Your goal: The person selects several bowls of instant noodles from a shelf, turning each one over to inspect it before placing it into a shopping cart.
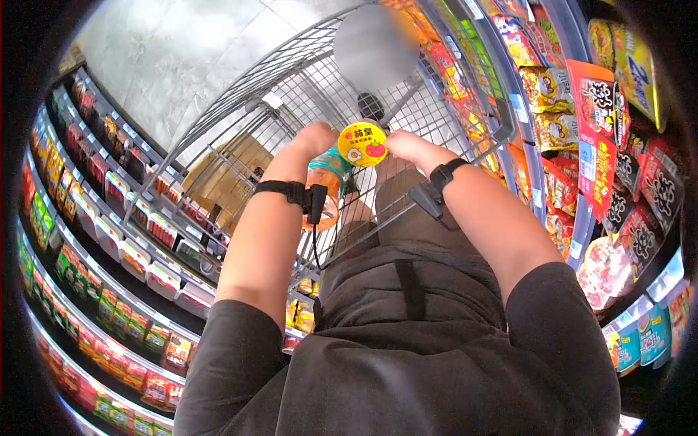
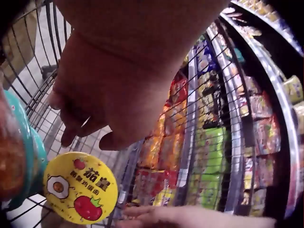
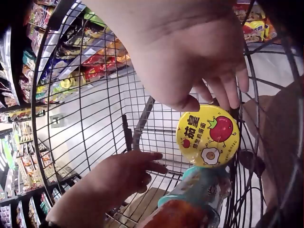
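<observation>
The cup (image 1: 362, 144), with its round yellow lid facing up, is between the person's two hands, over the wire mesh of the cart (image 1: 313, 86). A tomato and an egg are printed on the lid. The left hand (image 1: 318, 138) is just beside it, fingers loosely bent and holding nothing. The right hand (image 1: 413, 147) is at the cup's other side, its fingers fairly straight with the thumb apart from them; whether either hand touches the cup, I cannot tell. Right next to the cup is a teal-and-orange package (image 1: 331, 185), partly hidden by the left wrist in the head view. A brown box (image 1: 229, 171) shows through the wires.

Black straps (image 1: 446, 174) circle both wrists, and the sleeves (image 1: 556, 320) are dark. Shelves of packets (image 1: 549, 87) line both sides, with a red sign (image 1: 596, 138) on the right and grey floor (image 1: 156, 62) ahead.
</observation>
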A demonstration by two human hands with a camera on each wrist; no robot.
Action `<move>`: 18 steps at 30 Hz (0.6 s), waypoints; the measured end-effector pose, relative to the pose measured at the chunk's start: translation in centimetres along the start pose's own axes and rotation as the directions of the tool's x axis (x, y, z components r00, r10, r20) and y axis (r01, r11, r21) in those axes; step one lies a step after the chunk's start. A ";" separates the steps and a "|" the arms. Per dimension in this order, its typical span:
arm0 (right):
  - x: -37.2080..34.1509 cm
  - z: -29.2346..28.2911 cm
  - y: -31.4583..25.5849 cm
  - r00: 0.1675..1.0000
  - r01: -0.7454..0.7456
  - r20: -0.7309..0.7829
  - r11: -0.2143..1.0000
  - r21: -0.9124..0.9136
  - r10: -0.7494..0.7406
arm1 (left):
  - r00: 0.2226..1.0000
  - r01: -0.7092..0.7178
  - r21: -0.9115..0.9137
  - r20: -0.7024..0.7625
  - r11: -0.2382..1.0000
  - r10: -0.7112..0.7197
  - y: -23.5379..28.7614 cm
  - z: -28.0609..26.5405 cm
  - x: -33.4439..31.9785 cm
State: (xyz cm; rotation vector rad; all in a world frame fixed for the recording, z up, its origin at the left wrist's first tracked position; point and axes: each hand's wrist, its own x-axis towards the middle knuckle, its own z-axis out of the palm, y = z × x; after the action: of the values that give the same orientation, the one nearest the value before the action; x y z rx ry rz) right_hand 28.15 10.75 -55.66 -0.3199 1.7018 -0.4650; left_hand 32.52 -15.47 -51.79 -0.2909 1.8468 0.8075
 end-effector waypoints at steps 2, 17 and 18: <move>-3.3 -0.5 -2.3 0.994 -0.109 0.019 0.962 0.251 0.107 | 0.992 0.000 -0.088 -0.124 0.996 -0.011 0.4 -0.8 -3.6; -18.4 -1.0 -8.4 0.991 0.035 -0.123 0.791 0.611 0.051 | 0.720 -0.240 -0.356 -0.689 0.903 -0.080 -10.1 3.0 -35.8; -19.9 -0.7 -8.6 0.987 0.051 -0.148 0.772 0.633 0.056 | 0.713 -0.251 -0.382 -0.694 0.889 -0.097 -11.0 3.9 -37.3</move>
State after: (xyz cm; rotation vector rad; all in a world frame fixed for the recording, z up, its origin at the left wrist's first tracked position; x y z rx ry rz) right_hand 30.69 12.47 -34.19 0.2276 1.5856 -1.0556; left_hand 57.02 -27.35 -23.68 -0.9385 2.3621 1.3243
